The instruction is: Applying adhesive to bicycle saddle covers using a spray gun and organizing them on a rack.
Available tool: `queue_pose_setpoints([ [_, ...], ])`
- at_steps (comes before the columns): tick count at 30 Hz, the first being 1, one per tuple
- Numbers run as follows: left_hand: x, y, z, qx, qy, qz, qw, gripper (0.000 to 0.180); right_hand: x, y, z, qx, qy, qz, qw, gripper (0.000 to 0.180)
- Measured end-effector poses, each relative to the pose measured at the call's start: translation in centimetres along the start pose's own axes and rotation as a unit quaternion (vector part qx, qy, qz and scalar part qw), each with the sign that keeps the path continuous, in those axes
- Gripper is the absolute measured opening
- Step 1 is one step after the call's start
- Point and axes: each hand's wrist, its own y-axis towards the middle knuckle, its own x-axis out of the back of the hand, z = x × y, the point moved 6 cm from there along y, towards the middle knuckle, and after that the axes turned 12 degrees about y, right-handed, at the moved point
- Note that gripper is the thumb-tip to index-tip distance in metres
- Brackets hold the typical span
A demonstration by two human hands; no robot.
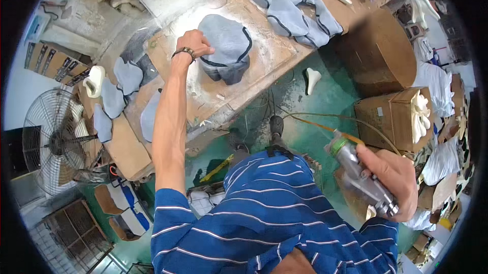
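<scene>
Grey cover (pixel 223 38) sat on the surface (pixel 277 63), head view. Left grip (pixel 197 44) curled at its left edge; couldn't tell if pinching. Right grip (pixel 392 180) wrapped round spray gun (pixel 349 159). Likely risk: light left hold could've let cover slide.

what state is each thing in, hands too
left hand: touching the gray black-edged piece, grip unclear
gray black-edged piece: on the workbench
right hand: fingers closed around the spray gun
spray gun: held, blurred
cardboard box: open, white pieces inside
fan: upright, spinning or not unclear
</scene>
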Motion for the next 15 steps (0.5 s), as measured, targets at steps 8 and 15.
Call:
queue_pose_setpoints([
  [8,-2.8,-0.5,2.8,0.016,-0.102,-0.044,0.994,0.038,2.1,-0.5,-4.2,0.003,0.079,-0.003,0.997,0.075],
  [15,-2.0,-9.5,1.8,0.068,-0.25,-0.321,0.911,0.046,4.8,0.7,-8.5,-0.015,0.121,-0.05,0.991,0.069],
])
